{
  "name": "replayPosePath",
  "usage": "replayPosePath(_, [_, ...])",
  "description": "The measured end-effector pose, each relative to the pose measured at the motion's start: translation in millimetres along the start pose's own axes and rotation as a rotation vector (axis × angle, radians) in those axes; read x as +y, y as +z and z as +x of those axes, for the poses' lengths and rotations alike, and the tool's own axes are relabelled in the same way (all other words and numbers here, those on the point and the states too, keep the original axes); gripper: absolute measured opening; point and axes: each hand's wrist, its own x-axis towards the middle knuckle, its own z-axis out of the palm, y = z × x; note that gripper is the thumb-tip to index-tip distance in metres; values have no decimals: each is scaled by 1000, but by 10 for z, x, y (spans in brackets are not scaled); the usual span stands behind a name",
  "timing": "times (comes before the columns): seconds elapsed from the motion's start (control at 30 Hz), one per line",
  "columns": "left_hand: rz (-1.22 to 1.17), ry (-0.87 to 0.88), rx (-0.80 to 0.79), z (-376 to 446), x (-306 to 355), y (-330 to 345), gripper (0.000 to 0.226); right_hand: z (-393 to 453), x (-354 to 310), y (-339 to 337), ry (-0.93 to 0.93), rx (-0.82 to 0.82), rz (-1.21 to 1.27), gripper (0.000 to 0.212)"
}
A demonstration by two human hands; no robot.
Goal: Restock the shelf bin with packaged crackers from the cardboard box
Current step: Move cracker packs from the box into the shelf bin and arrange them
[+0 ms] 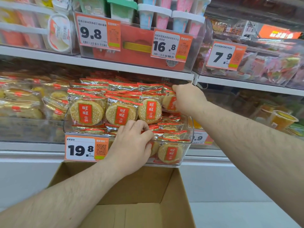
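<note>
Tags read 19.8 (81, 149), 9.8 and 16.8. At frame centre our left hand (131, 145) curls on packs (120, 115) in the bin (187, 142); right hand (187, 97) pinches one. Box (139, 195) sits below, white shelves (115, 64) around.

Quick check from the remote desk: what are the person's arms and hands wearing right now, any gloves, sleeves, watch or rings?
Nothing visible. The left hand and right hand are bare, no gloves or rings showing. Both forearms are uncovered up to the frame edge, with visible hair, no sleeves, watch or wristband.
</note>
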Motion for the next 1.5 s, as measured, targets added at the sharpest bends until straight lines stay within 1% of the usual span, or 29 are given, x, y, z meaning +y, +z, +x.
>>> replayPosePath(0.07, [-6,5,5,-7,-2,5,11,14,-13,52,-35,68,-51,26])
replayPosePath(0.13, [-9,12,8,-14,-9,10,11,24,-30,85,-56,84,-69,31])
replayPosePath(0.27, [-7,19,15,-19,-15,18,12,54,-57,127,-64,4,-63,43])
replayPosePath(0.37, [-4,22,20,-16,-16,16,11,97,-75,199,-109,-53,-141,45])
replayPosePath(0.43, [-4,26,16,-16,-17,11,9,127,-80,242,-118,-93,-163,53])
replayPosePath(0.5, [-2,25,2,-16,-13,-6,14,121,-80,251,-106,-131,-139,63])
replayPosePath(0.6, [-2,35,-27,-31,-11,-48,20,58,-54,179,-92,-114,-66,75])
replayPosePath(0.67, [13,41,-53,-55,-6,-85,25,0,-30,93,-98,-63,-9,77])
replayPosePath(0.8, [36,47,-71,-70,35,-169,31,-145,11,-17,-95,-1,113,73])
replayPosePath(1.0, [64,44,-92,-58,119,-263,33,-374,7,-60,-39,-30,150,70])
replayPosePath(1.03, [56,48,-89,-64,129,-276,34,-429,-17,-80,-24,-5,167,68])
replayPosePath(1.07, [46,52,-79,-77,131,-294,34,-496,-56,-99,-10,54,199,63])
replayPosePath(1.13, [37,64,-43,-123,113,-334,34,-676,-172,-106,-28,277,294,42])
replayPosePath(1.2, [23,91,-7,-204,83,-411,32,-922,-378,-88,-168,520,432,20])
replayPosePath(1.23, [8,113,-17,-267,60,-449,29,-1064,-505,-61,-259,591,517,15])
replayPosePath(1.27, [-9,133,-52,-354,32,-491,26,-1206,-645,-10,-340,619,596,13])
replayPosePath(1.3, [-28,137,-103,-473,-19,-518,25,-1353,-804,56,-403,595,666,13])
replayPosePath(1.33, [-50,129,-175,-610,-74,-550,26,-1488,-963,145,-445,542,724,13])
replayPosePath(1.4, [-69,67,-358,-903,-177,-600,27,-1705,-1255,416,-426,380,827,15])
replayPosePath(1.43, [-33,5,-496,-1019,-243,-613,24,-1786,-1386,576,-386,287,856,16])
replayPosePath(1.5, [46,-151,-828,-1225,-425,-587,25,-1938,-1675,962,-303,23,884,14])
